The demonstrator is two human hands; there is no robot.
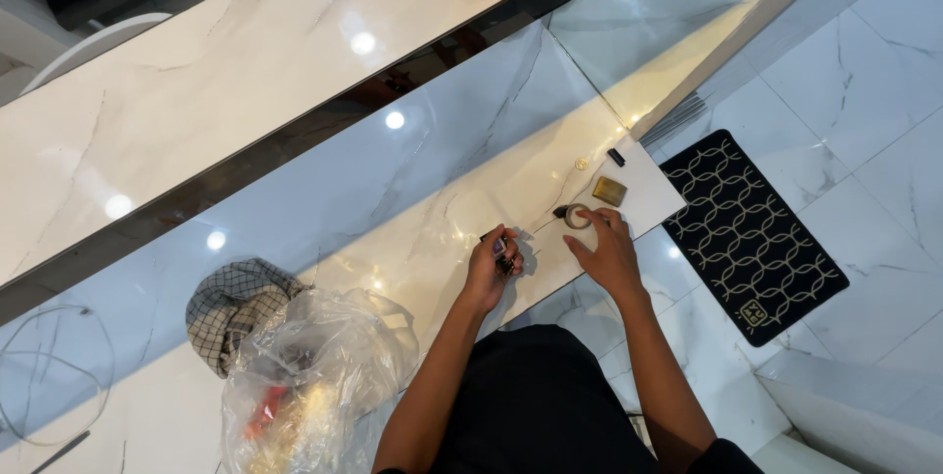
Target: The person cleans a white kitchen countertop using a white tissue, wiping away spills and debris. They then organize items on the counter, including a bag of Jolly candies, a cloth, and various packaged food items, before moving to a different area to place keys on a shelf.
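The person's left hand (491, 263) is curled shut around a small dark object (504, 256), too small to identify, held just above the white marble tabletop (295, 120). The right hand (607, 250) lies open, palm down, with its fingertips touching a small round roll of tape (578, 217) that rests on the tabletop near its right end. Just beyond the roll sits a small square gold-coloured box (609, 190), and farther on a small black piece (616, 157) and a tiny clear ring (582, 164). To the left, near the person, a crumpled clear plastic bag (314, 376) with orange and golden contents lies beside a checked cloth (236, 307). A thin grey cable (49, 376) loops at the far left. On the tiled floor to the right lies a black mat (751, 233) with a pale interlaced pattern.
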